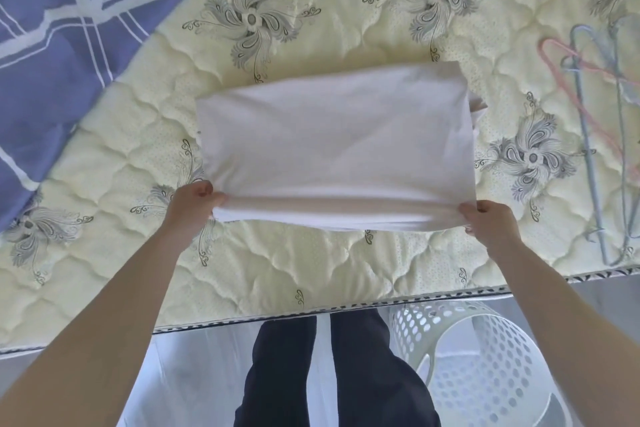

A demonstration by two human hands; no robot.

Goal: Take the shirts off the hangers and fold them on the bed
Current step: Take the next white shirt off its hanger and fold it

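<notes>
Items as I read them from my station:

- Shirt: white, folded to a rectangle, lying mid-bed on the quilted cream mattress top; I see its near edge bunched.
- Left hand: fingers curled, clamped on the shirt's near-left corner.
- Right hand: fingers curled, clamped on the near-right corner.
- Hangers: pink and grey, bare, heaped on the bed right of the shirt and apart from it.
- Blue quilt: white-striped, at far left.
- Laundry basket: white, perforated, on the floor beside my operator's legs.
</notes>
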